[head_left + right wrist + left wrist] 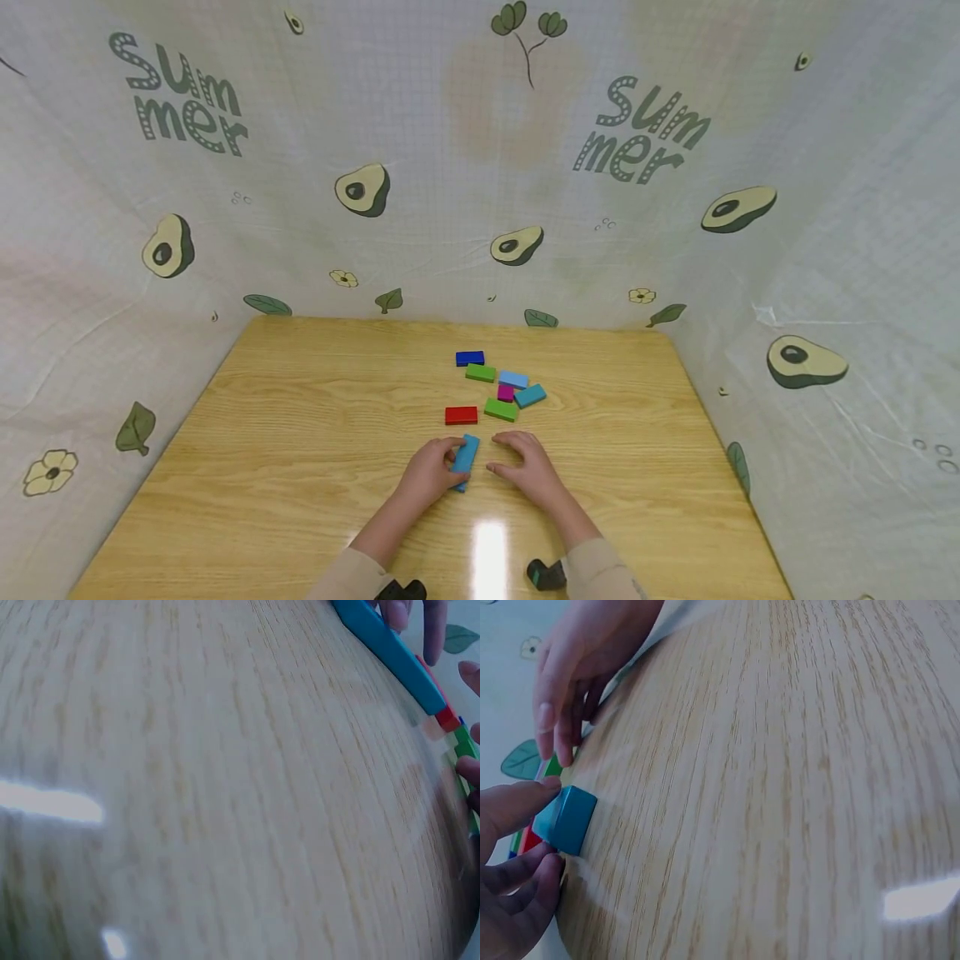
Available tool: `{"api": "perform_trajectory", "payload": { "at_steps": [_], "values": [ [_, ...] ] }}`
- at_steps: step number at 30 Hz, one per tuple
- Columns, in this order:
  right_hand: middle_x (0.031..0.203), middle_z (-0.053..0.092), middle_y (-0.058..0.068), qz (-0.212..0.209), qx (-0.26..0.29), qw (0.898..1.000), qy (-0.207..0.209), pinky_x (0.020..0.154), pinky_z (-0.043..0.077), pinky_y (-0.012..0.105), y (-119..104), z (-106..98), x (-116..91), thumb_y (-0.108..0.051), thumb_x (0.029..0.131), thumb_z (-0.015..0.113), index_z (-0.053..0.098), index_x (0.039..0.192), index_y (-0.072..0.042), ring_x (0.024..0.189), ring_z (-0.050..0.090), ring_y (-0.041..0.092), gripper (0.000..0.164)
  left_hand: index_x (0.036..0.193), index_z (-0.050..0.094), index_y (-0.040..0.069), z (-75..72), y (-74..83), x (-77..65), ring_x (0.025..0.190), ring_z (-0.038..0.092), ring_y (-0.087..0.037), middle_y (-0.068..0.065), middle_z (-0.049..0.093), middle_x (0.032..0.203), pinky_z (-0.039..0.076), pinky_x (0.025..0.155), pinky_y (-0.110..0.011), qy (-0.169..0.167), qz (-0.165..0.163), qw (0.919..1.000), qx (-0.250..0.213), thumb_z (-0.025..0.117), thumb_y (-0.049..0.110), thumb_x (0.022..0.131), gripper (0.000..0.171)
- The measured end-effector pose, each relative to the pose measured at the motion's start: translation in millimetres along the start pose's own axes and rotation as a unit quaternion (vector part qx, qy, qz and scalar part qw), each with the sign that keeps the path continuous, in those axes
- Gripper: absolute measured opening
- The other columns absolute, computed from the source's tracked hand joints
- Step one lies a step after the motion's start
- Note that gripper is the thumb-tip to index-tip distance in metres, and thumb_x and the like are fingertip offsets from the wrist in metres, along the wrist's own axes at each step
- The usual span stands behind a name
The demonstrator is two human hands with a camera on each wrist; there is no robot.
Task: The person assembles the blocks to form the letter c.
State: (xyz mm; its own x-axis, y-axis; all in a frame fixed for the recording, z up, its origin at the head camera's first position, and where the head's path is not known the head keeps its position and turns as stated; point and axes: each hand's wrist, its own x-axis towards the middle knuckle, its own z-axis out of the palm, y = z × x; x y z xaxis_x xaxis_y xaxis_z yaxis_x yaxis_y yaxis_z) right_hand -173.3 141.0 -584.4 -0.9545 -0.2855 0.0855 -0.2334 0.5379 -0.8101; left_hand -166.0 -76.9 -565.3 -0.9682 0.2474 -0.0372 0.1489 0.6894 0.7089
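Note:
A long blue block (467,454) lies at a slant on the wooden table, its short end facing the camera in the left wrist view. My left hand (427,471) pinches it from the left side, with the thumb (517,810) against one edge and the fingers curled at the other. Just to the right of the block is my right hand (528,467), thumb and fingers spread apart with nothing between them. A red block (461,415) sits just beyond the blue one.
Farther back are two green blocks (501,409), a small magenta block (506,392), a teal block (530,396), a light blue block (513,379) and a dark blue block (470,358). A printed cloth (435,250) encloses the back and sides of the table (315,400).

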Motion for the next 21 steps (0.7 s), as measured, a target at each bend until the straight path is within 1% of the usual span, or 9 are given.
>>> {"api": "perform_trajectory", "payload": {
  "at_steps": [5,7,9,12,14,17,21],
  "values": [
    [0.129,0.059,0.0,0.004,0.02,1.0,0.001,0.105,0.035,0.053,1.4,0.8,-2.1,-0.034,0.087,0.075,0.064,0.128,-0.011,0.126,0.045,0.027,0.049,0.124,0.065,0.005,-2.1,0.4,-2.0,0.066,0.046,-0.011,0.004,0.054,0.083,0.042,0.06,-0.026,-0.017,-0.003,0.9998,-0.01,0.087,0.018,0.074,0.057],
    [0.13,0.058,-0.001,0.005,0.023,1.0,0.0,0.106,0.035,0.053,2.4,1.1,-2.1,-0.035,0.087,0.074,0.064,0.129,-0.011,0.127,0.045,0.026,0.049,0.124,0.064,0.007,-4.0,-0.2,-2.1,0.067,0.046,-0.01,0.006,0.054,0.084,0.042,0.061,-0.026,-0.026,-0.002,0.9996,-0.007,0.087,0.021,0.074,0.057],
    [0.131,0.058,-0.001,0.006,0.025,1.0,0.0,0.106,0.035,0.053,3.4,0.9,-1.6,-0.036,0.087,0.074,0.063,0.129,-0.011,0.127,0.045,0.026,0.05,0.124,0.064,0.009,-6.3,-2.0,-1.4,0.069,0.048,-0.011,0.007,0.056,0.085,0.043,0.062,-0.028,-0.031,0.006,0.9995,0.0,0.087,0.024,0.074,0.057],
    [0.131,0.058,-0.001,0.012,0.031,0.999,0.002,0.106,0.034,0.052,3.8,0.1,-1.5,-0.036,0.087,0.074,0.063,0.13,-0.011,0.128,0.045,0.027,0.05,0.125,0.064,0.013,-9.9,-7.2,0.6,0.08,0.053,-0.013,0.006,0.059,0.092,0.047,0.07,-0.033,-0.031,0.034,0.9988,0.019,0.087,0.032,0.073,0.06],
    [0.131,0.058,0.0,0.019,0.037,0.999,0.004,0.106,0.034,0.053,3.4,-0.8,-2.0,-0.034,0.087,0.074,0.062,0.13,-0.012,0.128,0.045,0.027,0.05,0.127,0.064,0.014,-11.3,-12.8,2.5,0.091,0.055,-0.018,0.002,0.061,0.1,0.048,0.078,-0.039,-0.028,0.062,0.9971,0.036,0.086,0.037,0.073,0.062],
    [0.131,0.058,0.001,0.027,0.044,0.999,0.008,0.107,0.034,0.053,3.4,-2.0,-2.5,-0.032,0.087,0.075,0.063,0.13,-0.013,0.128,0.046,0.028,0.048,0.131,0.061,0.019,-12.4,-22.4,5.6,0.108,0.052,-0.024,-0.002,0.061,0.118,0.045,0.091,-0.046,-0.032,0.095,0.9935,0.055,0.083,0.047,0.073,0.068],
    [0.131,0.057,0.003,0.04,0.055,0.998,0.007,0.107,0.034,0.053,3.7,-2.6,-3.6,-0.031,0.087,0.075,0.063,0.129,-0.014,0.128,0.046,0.029,0.047,0.137,0.057,0.021,-12.2,-34.1,7.7,0.122,0.044,-0.029,-0.003,0.054,0.133,0.038,0.101,-0.052,-0.04,0.126,0.9889,0.067,0.08,0.056,0.072,0.078]
  ]
}}
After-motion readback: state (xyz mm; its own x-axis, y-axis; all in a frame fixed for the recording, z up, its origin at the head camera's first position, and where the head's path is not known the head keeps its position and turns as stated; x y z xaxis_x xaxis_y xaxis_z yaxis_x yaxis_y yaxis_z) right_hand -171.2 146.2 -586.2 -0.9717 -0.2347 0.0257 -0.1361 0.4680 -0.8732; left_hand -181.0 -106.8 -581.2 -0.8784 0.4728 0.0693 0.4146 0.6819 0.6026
